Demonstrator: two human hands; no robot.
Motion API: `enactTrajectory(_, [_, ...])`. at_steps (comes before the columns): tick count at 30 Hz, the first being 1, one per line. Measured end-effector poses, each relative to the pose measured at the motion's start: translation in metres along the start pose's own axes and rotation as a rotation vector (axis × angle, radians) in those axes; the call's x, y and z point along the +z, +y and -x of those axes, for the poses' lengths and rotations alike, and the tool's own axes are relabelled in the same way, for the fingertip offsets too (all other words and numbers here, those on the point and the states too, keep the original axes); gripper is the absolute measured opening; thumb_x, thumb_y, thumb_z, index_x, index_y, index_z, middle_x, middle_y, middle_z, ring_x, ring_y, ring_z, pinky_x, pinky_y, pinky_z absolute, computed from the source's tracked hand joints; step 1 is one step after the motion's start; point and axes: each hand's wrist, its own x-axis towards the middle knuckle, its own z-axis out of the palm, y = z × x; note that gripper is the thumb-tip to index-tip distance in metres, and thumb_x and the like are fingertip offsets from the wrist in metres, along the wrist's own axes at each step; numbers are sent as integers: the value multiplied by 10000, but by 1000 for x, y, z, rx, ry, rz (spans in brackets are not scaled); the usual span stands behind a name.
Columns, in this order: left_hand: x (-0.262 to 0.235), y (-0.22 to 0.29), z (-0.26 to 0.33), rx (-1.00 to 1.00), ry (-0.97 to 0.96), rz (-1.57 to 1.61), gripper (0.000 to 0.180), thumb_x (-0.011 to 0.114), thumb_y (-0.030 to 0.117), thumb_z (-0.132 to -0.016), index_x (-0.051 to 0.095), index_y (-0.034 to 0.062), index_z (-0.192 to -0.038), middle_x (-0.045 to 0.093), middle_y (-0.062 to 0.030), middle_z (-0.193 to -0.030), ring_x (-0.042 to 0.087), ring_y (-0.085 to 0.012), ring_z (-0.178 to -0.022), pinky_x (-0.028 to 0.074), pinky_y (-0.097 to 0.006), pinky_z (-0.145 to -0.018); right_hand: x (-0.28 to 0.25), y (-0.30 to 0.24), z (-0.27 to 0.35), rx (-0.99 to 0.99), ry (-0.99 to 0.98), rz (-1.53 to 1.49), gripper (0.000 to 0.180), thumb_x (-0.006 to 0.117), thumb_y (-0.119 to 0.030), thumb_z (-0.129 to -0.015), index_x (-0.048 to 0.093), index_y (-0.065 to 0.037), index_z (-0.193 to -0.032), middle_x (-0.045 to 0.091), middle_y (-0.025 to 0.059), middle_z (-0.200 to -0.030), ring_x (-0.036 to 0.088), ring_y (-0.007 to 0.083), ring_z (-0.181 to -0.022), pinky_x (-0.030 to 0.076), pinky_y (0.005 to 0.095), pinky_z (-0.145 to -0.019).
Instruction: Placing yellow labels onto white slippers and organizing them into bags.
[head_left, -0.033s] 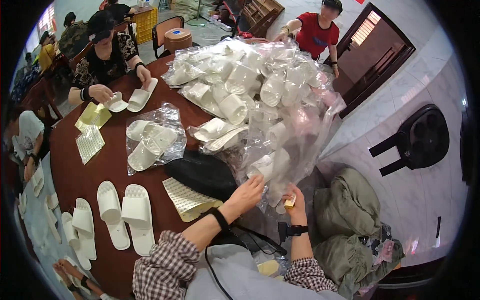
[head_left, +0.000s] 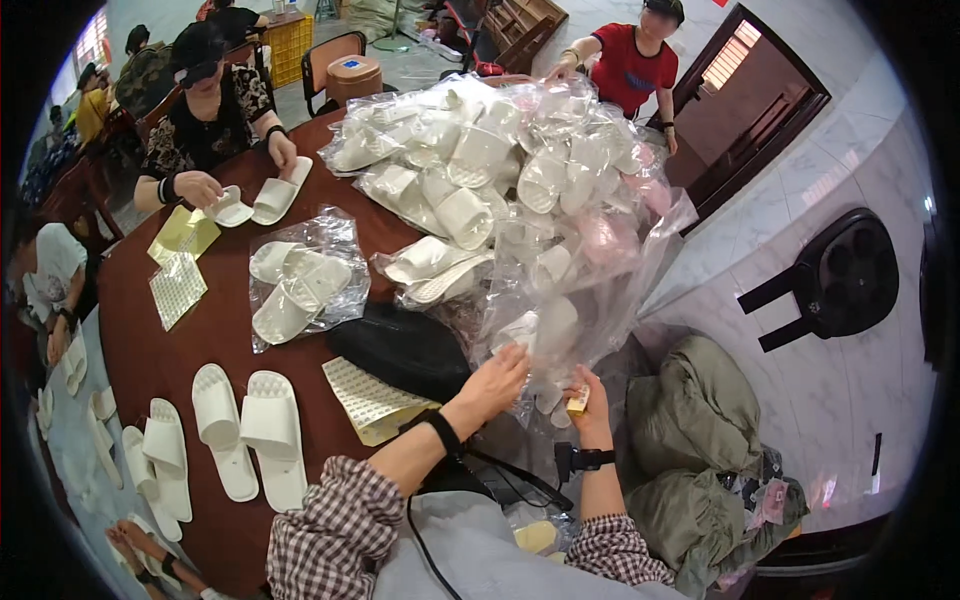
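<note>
So, going from the left: a pair of white slippers [head_left: 250, 440] lies flat on the dark red bench [head_left: 215, 340], with a sheet of small stickers [head_left: 372, 400] just right of them and a black bag [head_left: 405, 350] behind it. The left hand [head_left: 497, 378] reaches into the clear plastic bags [head_left: 560, 330] at the near edge of the big heap of bagged slippers [head_left: 490, 160], fingers loosely curled on the plastic. The right hand [head_left: 590, 405] pinches a small yellowish tag [head_left: 577, 400] right beside it. Looks like the bagging-and-labelling step is underway; I'd guess next the left has to hold the plastic taut so the tag sits square.
</note>
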Motion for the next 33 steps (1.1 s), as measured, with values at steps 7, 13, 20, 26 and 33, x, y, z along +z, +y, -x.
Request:
enactTrajectory(7, [45,-71,-3,-513,155,270,427,589,84,-811,600,5,-1230,597,-211,-1257,546,-358,-1217,430,-426,-1053,17,16,-32,-43,245,500,128,625,-98,-888,521,-32,-919,585,112,-811,580,167,-591,486,240,-470])
enactTrajectory(13, [16,-87,26,-860,500,869,313,492,16,-882,565,-54,-1178,603,-231,-1186,576,-377,-1138,460,-443,-987,15,28,-52,27,253,627,147,588,-95,-896,501,3,-965,611,131,-779,605,185,-553,530,272,-449])
enactTrajectory(20, [-43,8,37,-572,731,536,333,606,-39,-838,607,58,-1156,488,-184,-1248,474,-382,-1198,430,-417,-953,21,37,-42,49,334,606,134,570,-97,-906,517,9,-967,614,116,-774,613,177,-566,546,274,-475])
enactTrajectory(26, [-9,6,11,-715,480,668,488,616,-22,-842,592,87,-1317,363,-228,-1475,445,-423,-1262,415,-483,-1043,14,28,-22,66,228,539,180,598,-124,-933,551,14,-1039,645,111,-835,627,160,-610,546,251,-512])
enactTrajectory(33, [16,-24,-4,-403,147,163,417,682,148,-845,605,35,-1239,473,-161,-1420,367,-379,-1380,309,-491,-1136,8,-1,-10,73,5,863,251,660,-264,-958,597,-62,-1094,604,10,-733,570,73,-587,435,194,-487])
